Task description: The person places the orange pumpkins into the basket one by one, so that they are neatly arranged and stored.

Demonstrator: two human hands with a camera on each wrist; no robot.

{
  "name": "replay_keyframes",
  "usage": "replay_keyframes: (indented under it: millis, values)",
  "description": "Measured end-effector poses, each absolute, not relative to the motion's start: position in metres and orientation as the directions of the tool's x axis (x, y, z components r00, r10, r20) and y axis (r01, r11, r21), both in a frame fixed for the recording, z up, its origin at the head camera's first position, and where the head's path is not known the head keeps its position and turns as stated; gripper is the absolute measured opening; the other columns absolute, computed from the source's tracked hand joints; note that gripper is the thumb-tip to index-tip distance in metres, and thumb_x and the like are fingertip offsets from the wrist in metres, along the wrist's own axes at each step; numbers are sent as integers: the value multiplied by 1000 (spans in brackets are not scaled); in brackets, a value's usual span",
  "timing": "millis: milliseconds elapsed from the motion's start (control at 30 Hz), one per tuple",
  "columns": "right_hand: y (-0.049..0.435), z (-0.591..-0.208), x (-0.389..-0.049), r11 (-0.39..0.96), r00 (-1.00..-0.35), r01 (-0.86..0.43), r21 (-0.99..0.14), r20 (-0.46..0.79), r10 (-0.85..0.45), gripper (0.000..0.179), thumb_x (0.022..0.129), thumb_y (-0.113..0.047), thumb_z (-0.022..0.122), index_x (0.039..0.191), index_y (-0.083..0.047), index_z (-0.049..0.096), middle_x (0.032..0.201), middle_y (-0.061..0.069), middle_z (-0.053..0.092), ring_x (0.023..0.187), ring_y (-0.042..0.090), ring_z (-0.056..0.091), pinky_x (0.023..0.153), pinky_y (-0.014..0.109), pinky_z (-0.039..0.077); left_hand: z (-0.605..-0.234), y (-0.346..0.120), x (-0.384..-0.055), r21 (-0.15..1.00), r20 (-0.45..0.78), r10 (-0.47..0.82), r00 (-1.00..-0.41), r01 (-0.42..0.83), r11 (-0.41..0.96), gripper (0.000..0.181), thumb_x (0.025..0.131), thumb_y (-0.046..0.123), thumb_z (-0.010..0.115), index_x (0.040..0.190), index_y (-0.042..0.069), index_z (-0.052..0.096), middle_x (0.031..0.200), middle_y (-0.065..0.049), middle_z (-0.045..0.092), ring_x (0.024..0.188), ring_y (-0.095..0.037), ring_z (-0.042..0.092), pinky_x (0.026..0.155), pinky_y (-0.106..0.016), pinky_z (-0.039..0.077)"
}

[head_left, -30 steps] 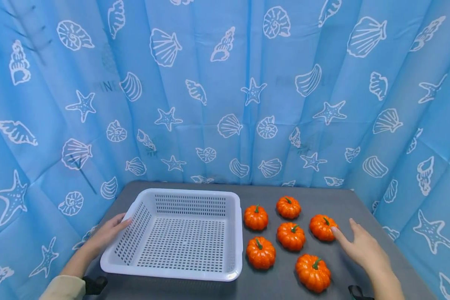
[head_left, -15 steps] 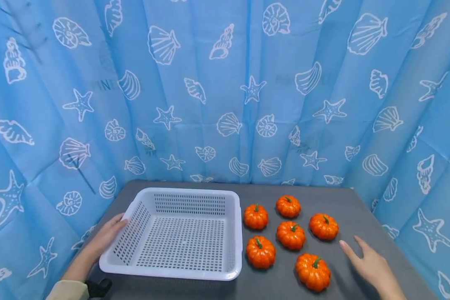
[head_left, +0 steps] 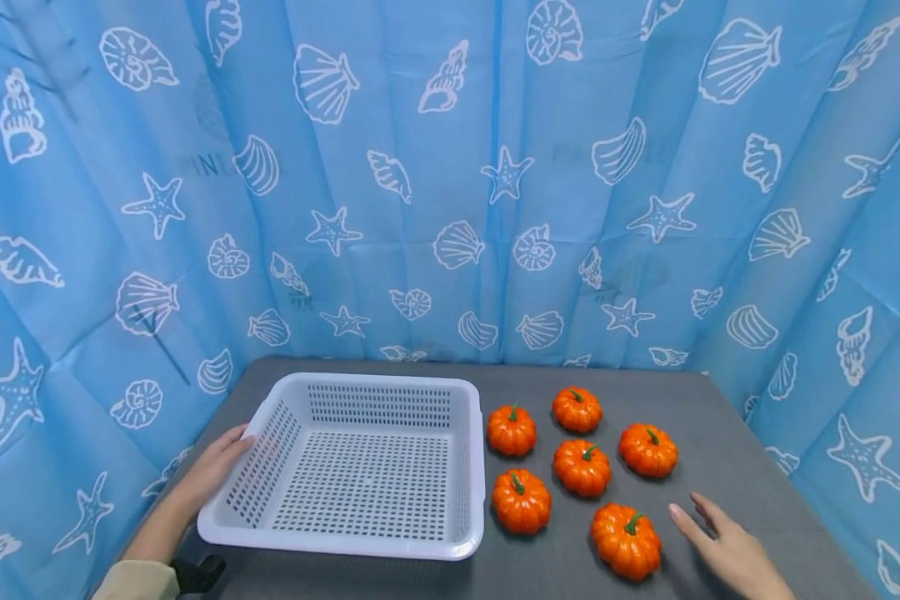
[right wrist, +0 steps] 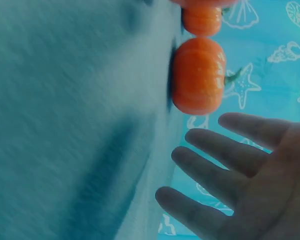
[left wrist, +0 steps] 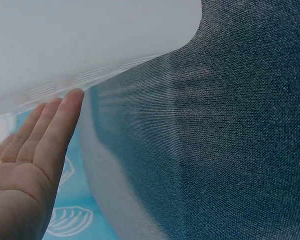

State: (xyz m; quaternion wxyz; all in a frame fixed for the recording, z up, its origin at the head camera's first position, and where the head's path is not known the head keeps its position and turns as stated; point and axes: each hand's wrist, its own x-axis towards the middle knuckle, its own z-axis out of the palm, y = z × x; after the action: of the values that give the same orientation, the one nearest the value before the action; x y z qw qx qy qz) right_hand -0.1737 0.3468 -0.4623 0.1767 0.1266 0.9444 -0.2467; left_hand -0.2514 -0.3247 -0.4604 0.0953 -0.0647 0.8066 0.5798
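- Sleeve (head_left: 135, 581), pale, at the lower left edge, covering the forearm behind the left hand.
- Left hand (head_left: 210, 467): fingers nearly straight and extended, laid against the outside of the basket's left wall; the thumb's position cannot be told.
- Basket (head_left: 345, 542): white, perforated, wide and rectangular, standing upright on the table.
- Left pair, just beside the basket's right wall: far-left pumpkin (head_left: 512, 431) and, in front of it, near-left pumpkin (head_left: 521, 502).
- Middle pair: far-middle pumpkin (head_left: 577, 410), with near-middle pumpkin (head_left: 582, 470) in front.
- Right pair: front pumpkin (head_left: 625, 546), nearest the wearer, and right pumpkin (head_left: 648, 451), farther back. All 6 are orange, with green stems.
- Right hand (head_left: 727, 550): open, fingers spread and holding nothing, near the front pumpkin but apart from it.
- Across the full width: grey table (head_left: 697, 417), backed by a blue curtain (head_left: 420, 192) printed with white shells and starfish.
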Motion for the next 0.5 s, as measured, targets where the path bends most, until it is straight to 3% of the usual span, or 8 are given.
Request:
replay_keyframes:
  millis: [200, 500]
  values:
    - [336, -473, -172, 831, -877, 361, -423, -457, 148, 103, 90, -71, 28, 136, 21, 26, 131, 44, 35, 117, 59, 39, 90, 61, 41, -463, -325, -251, 924, -234, 5, -972, -221, 313, 63, 100, 48, 37, 149, 14, 18, 124, -25, 56, 92, -33, 69, 71, -48, 58]
    - [321, -482, -174, 831, -884, 341, -440, -451, 124, 102, 89, -71, 34, 135, 21, 29, 131, 44, 37, 117, 58, 40, 92, 61, 41, -462, -327, -251, 936, -222, 21, -975, -207, 285, 62, 100, 48, 37, 149, 14, 19, 125, -26, 56, 92, -36, 69, 71, -49, 58]
